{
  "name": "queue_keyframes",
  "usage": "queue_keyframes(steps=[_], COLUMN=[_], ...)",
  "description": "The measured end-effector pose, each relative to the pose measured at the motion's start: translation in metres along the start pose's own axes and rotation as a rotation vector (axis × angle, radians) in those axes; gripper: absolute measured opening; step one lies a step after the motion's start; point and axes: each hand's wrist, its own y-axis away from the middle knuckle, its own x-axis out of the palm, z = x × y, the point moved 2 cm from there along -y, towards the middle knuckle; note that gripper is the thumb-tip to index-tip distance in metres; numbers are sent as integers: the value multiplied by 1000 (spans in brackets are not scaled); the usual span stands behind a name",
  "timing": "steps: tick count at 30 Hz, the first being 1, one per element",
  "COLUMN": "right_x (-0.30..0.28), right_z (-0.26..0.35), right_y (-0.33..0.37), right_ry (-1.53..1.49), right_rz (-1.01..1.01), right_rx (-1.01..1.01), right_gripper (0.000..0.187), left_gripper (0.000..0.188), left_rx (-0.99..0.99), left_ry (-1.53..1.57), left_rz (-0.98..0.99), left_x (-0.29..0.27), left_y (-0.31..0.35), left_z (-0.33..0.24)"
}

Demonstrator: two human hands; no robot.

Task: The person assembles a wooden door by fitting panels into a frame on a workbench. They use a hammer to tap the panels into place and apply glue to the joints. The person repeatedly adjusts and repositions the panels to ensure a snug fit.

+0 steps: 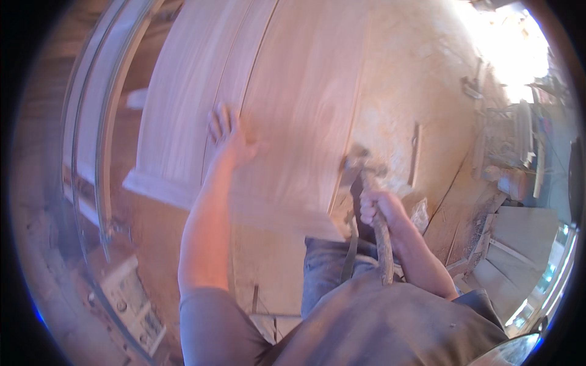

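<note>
A wide pale wooden panel (299, 91), made of boards with long seams, lies in front of me, a crosswise strip along its near end. On its left part rests my left hand (233, 135), fingers spread and nothing held. My right hand (383, 207) is wrapped round the wooden handle of a hammer (382, 247). The hammer's blurred head points away from me, close beside the panel's right edge; whether it touches the panel I cannot tell. The handle's end comes back to my shirt.
To the left stands a long framed wooden piece (101, 116). A thin wood strip (416, 155) and a crumpled clear plastic piece (420, 215) lie right of the hammer. Flat boards (516, 241) and piled items are farther right. A pale box-like object (131, 302) sits at lower left.
</note>
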Motion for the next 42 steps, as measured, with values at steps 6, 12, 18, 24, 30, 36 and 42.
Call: queue_keyframes(steps=[6,12,18,24,30,36,42], right_x=[-31,-29,-32,9,48,41,74], right_z=[62,167,273,326,352,358,362], right_y=[-9,-34,-76,-121,-139,-135,-152], right_ry=[-54,-27,52,-113,133,6,-11], right_rz=[-4,-84,-61,-12,107,-25,112], right_rx=[-62,-262,-337,-382,-302,-243,-46], right_gripper=[11,17,17,17,21,23,18], left_gripper=[134,134,132,136,132,130,130], left_rx=[28,-23,-555,-612,-612,-590,-552], left_ry=[44,132,296,292,359,376,329], left_rz=[-35,-73,-176,-150,-89,-106,-184], left_x=[-5,1,-3,-10,-4,-26,-23], left_y=[-2,-2,-56,-86,-84,-79,-76], left_z=[-21,-16,-64,-75,-73,-81,-80])
